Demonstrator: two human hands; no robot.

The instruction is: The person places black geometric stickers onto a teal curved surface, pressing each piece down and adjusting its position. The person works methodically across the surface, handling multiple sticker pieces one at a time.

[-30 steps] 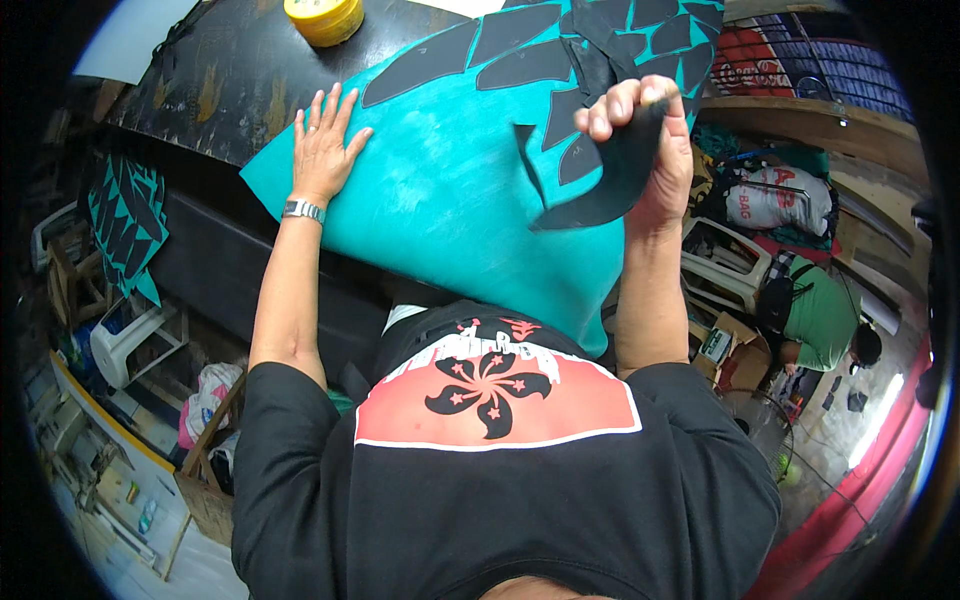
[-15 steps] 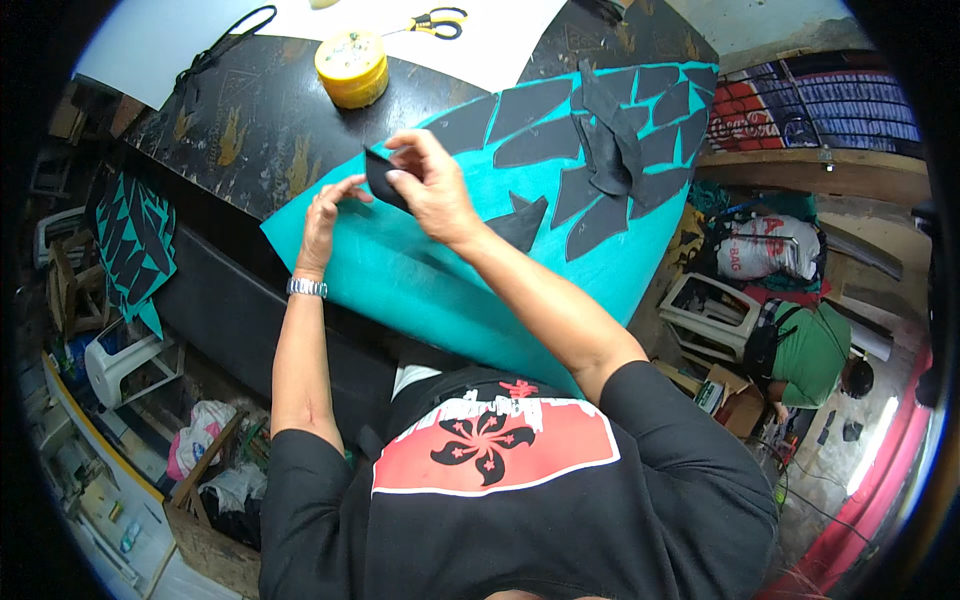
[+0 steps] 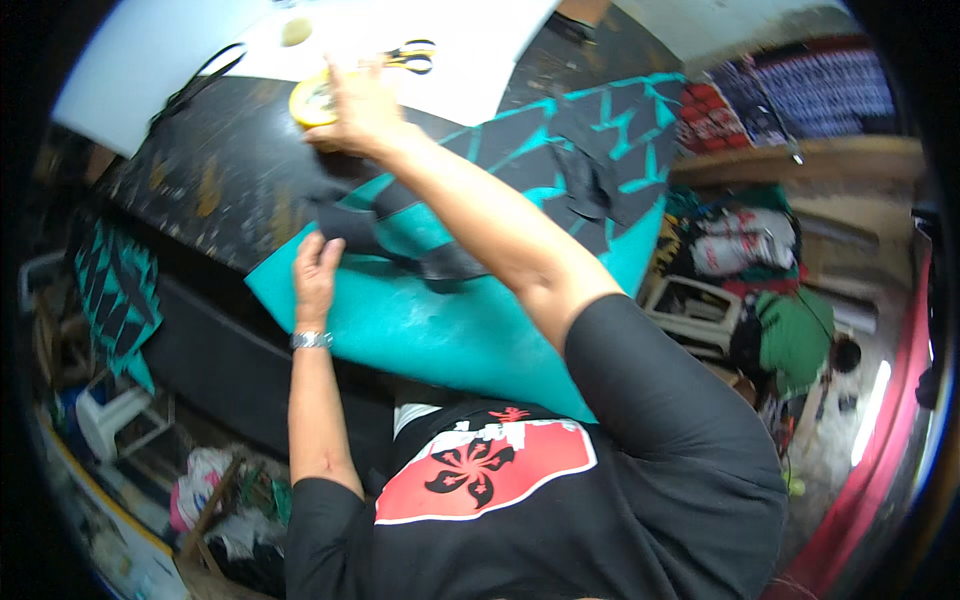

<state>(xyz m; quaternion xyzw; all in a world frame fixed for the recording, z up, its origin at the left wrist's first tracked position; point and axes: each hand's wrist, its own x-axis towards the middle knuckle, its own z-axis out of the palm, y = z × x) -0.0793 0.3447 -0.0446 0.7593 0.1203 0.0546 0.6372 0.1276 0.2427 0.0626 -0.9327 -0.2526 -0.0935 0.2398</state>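
- Nearest, the teal sheet (image 3: 430, 325) spreads beneath and to the right of our left fingers.
- Our left hand (image 3: 316, 280) meets a black piece (image 3: 345, 228) at its fingertips, perhaps to steady it; whether we pinch it, we cannot tell.
- Beyond, our right hand (image 3: 362, 115) reaches across the yellow tub (image 3: 306, 98), fingers apart; blur hides any grip.
- Past those fingers lie scissors (image 3: 414, 58), probably set there for easy reach.

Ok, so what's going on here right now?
A person is working over a teal sheet on a dark table. The right hand is over the yellow tub; blur hides whether its grip has closed. The left hand is at the sheet's edge, touching or just beside a black piece. Yellow-and-black scissors lie beyond, on white material.
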